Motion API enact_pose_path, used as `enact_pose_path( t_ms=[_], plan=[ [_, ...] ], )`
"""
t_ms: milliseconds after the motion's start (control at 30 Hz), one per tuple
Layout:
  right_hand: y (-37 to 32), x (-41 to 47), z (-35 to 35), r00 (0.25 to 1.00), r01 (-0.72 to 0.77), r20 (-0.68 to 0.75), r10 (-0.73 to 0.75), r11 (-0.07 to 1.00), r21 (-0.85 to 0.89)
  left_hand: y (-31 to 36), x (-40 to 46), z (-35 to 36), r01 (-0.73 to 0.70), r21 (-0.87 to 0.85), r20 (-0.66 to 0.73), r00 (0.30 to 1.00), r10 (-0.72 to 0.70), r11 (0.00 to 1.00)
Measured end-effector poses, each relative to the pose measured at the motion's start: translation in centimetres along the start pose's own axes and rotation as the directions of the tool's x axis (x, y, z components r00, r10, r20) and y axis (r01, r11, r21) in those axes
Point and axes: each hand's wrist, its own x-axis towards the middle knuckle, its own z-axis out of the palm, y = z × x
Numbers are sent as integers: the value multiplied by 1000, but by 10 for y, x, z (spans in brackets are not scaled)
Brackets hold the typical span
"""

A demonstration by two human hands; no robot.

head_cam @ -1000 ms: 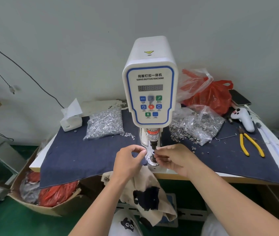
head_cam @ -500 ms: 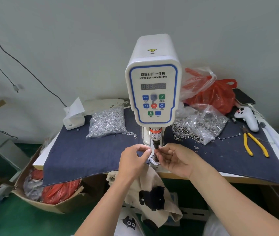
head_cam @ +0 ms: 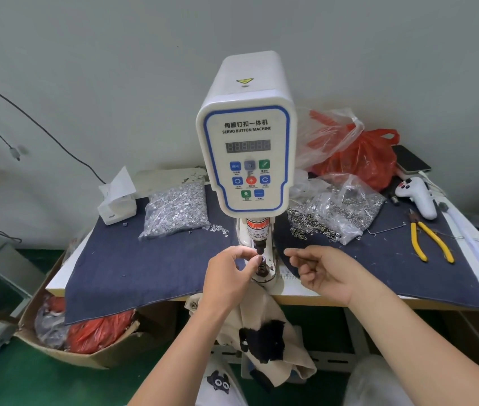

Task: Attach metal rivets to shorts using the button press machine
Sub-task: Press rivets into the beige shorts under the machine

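Observation:
The white servo button machine [head_cam: 247, 148] stands at the table's front edge. My left hand [head_cam: 228, 273] reaches its lower die [head_cam: 261, 266], and thumb and forefinger pinch a small rivet right at the die's top, under the upper punch [head_cam: 258, 247]. My right hand [head_cam: 321, 269] hovers to the right of the die, apart from it, with fingers loosely curled and nothing in them. The beige shorts [head_cam: 264, 315] with a black cat patch hang below the table edge, under my left wrist.
A clear bag of silver rivets [head_cam: 176, 209] lies left of the machine and a bag of ring parts [head_cam: 338, 209] to its right, both on blue denim cloth [head_cam: 133, 265]. Yellow pliers [head_cam: 430, 240], a white controller [head_cam: 417, 197] and a red bag [head_cam: 364, 159] occupy the right side. A cardboard box [head_cam: 56, 338] sits on the floor at left.
My right hand has drawn away from the die to the right and let go. My left hand has stayed pinching at the die.

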Motion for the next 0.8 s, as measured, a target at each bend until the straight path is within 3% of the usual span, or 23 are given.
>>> enact_pose_path(
  t_ms=[800],
  plan=[
    [14, -5, -14, 999, -26, 34, 26, 1000, 3, 7, 7, -7, -22, 78, 39, 999, 19, 997]
  ],
)
